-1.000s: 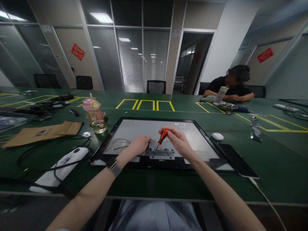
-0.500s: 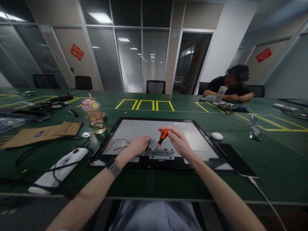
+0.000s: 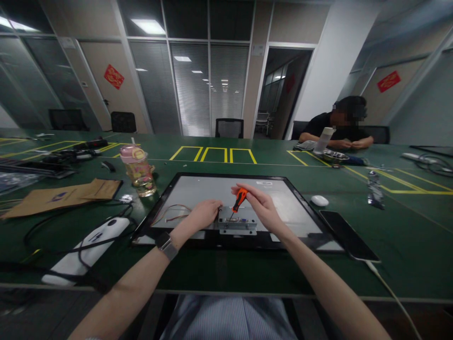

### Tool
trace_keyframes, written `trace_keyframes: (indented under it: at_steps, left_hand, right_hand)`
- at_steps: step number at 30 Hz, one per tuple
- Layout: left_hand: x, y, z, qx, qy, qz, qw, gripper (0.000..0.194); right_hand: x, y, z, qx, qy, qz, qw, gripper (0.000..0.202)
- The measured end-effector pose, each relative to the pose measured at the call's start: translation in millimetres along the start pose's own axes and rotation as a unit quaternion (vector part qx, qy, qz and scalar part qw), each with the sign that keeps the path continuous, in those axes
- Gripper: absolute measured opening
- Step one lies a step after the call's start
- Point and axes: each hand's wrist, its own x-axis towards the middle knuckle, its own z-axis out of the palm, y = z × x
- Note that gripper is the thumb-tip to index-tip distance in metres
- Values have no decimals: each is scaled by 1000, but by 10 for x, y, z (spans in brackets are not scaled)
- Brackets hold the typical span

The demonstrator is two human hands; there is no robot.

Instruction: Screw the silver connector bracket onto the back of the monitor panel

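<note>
An orange and black screwdriver (image 3: 240, 200) is gripped by its handle in my right hand (image 3: 264, 205). It leans down to the left, its thin shaft reaching the metal bracket (image 3: 238, 231) with the connector ports; whether the tip touches a screw is too small to tell. At the bracket's left edge, my left hand (image 3: 205, 213) holds on with its fingers drawn together. The bracket sits at the near side of a flat display panel (image 3: 198, 185), which lies with its grey back up in a black frame. Thin wires (image 3: 173, 211) lie on the panel behind my left hand.
A pink-lidded bottle (image 3: 138, 172), paper packaging (image 3: 53, 197) and a white power strip (image 3: 88, 250) with black cables are on the left. On the right lie a phone (image 3: 348, 233) with its cable and a white case (image 3: 319, 200). A person (image 3: 318, 128) sits across the table.
The screwdriver in my right hand has risen slightly, its tip shifting a little up and right. My left hand and the panel stay in place.
</note>
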Motion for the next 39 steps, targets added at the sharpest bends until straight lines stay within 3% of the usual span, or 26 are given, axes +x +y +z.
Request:
trace_keyframes:
  at_steps: [8, 16, 22, 29, 36, 39]
  left_hand:
    - [-12, 9, -10, -2, 3, 0, 1000, 34]
    - [2, -4, 13, 10, 5, 4, 1000, 32]
    - [-2, -5, 14, 4, 5, 1, 1000, 32]
    - [-4, 9, 0, 13, 4, 0, 1000, 31]
    - [-2, -10, 24, 5, 10, 3, 1000, 32]
    - [-5, -3, 12, 6, 7, 0, 1000, 32]
  right_hand:
    - [5, 74, 1, -95, 87, -53, 990, 18]
    - [-25, -2, 30, -89, 24, -46, 995, 36]
    - [-12, 88, 19, -146, 93, -79, 982, 24]
    - [-27, 17, 20, -99, 32, -67, 992, 35]
    - [-7, 60, 30, -145, 92, -87, 981, 22]
    - [-12, 32, 26, -139, 83, -76, 984, 24]
